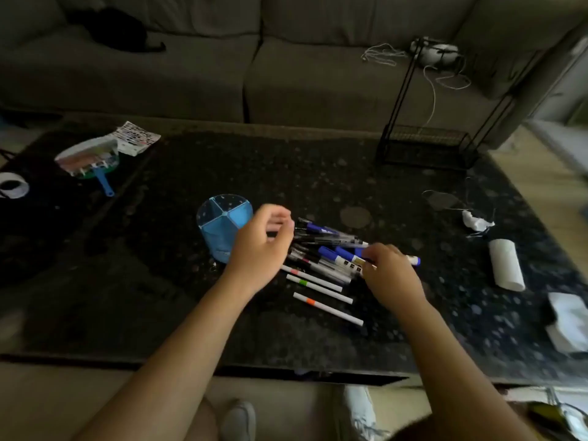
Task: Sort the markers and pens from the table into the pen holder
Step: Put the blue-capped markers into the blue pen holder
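Note:
A blue round pen holder (222, 222) with several compartments stands on the dark table (159, 297), left of a pile of pens and markers (321, 246). Three white markers with coloured bands (327, 308) lie nearest me. My left hand (261, 246) hovers between the holder and the pile, fingers curled, nothing visibly in it. My right hand (388, 272) rests on the right side of the pile, its fingers closed around a blue-capped white marker (346, 257).
A black wire rack (426, 144) stands at the table's far right. A white roll (506, 265), crumpled tissues (569, 319) and thin cords (445, 198) lie at the right. A plastic packet with a blue handle (92, 160) and a tape roll (12, 186) sit at the left. A sofa is behind.

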